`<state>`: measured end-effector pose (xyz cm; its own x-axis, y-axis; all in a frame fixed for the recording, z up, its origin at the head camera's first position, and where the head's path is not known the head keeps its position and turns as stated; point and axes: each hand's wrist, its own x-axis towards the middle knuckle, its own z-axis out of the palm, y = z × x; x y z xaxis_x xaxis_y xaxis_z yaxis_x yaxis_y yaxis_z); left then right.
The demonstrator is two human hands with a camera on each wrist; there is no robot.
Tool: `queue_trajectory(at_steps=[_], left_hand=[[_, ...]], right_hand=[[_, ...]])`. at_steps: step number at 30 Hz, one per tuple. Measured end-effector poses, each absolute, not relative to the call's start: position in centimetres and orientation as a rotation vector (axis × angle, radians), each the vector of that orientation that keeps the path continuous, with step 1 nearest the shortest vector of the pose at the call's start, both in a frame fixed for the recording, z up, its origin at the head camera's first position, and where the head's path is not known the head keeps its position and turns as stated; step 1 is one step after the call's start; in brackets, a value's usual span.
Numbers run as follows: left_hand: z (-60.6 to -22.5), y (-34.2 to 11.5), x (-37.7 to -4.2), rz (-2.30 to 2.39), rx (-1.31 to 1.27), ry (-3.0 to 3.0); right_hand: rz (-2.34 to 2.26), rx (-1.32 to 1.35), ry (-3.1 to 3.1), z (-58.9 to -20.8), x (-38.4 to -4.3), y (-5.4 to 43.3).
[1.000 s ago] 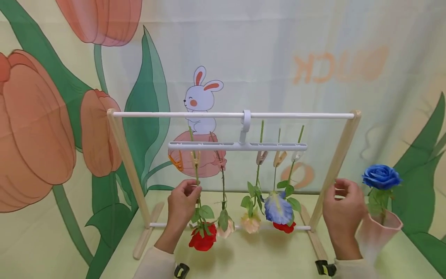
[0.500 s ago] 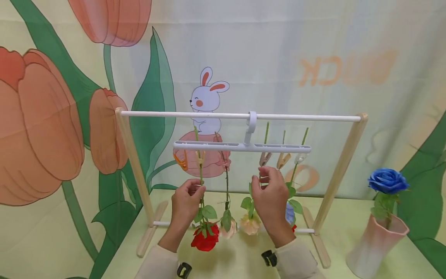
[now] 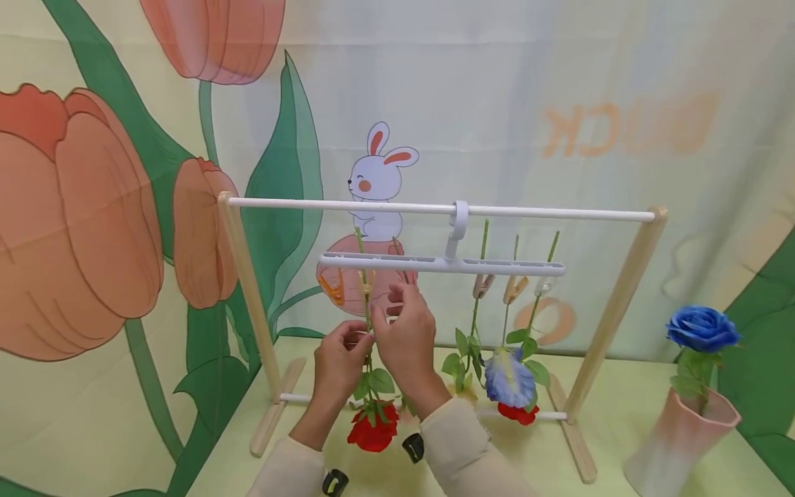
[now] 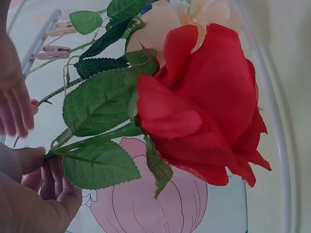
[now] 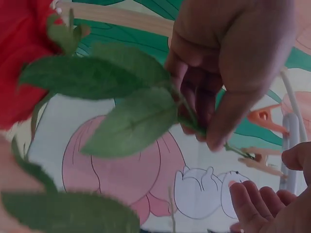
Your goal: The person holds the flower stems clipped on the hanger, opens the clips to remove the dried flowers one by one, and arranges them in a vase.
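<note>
A red rose (image 3: 374,428) hangs head down, its stem in a pale yellow clip (image 3: 366,281) of the grey hanger (image 3: 397,262). My left hand (image 3: 338,362) pinches the stem between thumb and fingers, just above the leaves (image 4: 99,167). Close beside it, my right hand (image 3: 410,338) is raised below the clip, with relaxed fingers and nothing visibly held; the right wrist view shows a gap between its thumb and fingers (image 5: 252,201). Behind the right hand, a peach flower (image 4: 214,14) and its dark stem are mostly hidden in the head view.
The hanger hooks on the white bar of a wooden stand (image 3: 611,310). To the right hang a blue-violet flower (image 3: 509,378), another red flower (image 3: 518,414) and a partly covered cream one (image 3: 462,392). An orange clip (image 3: 332,286) holds no stem. A pink-white vase (image 3: 677,442) bears a blue rose (image 3: 703,328).
My right hand has travelled left from beside the stand's right post, past the hanging flowers, to the red rose's stem. My left hand has kept its pinch. The head view has shifted slightly left.
</note>
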<state>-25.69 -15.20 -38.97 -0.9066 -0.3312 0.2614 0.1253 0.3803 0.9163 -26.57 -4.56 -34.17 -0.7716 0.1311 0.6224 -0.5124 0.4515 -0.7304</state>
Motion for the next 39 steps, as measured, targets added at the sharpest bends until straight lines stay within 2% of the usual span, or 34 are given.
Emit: queue_trajectory(at_steps=[12, 39], left_hand=[[-38.9, -15.1, -25.4, -1.485, 0.179, -2.284], [-39.7, -15.1, -25.5, -1.475, 0.197, -2.321]], right_hand=[[1.380, 0.189, -2.011, -34.2, -28.4, -8.0], [1.246, 0.170, -1.974, -34.8, -28.8, -8.5]])
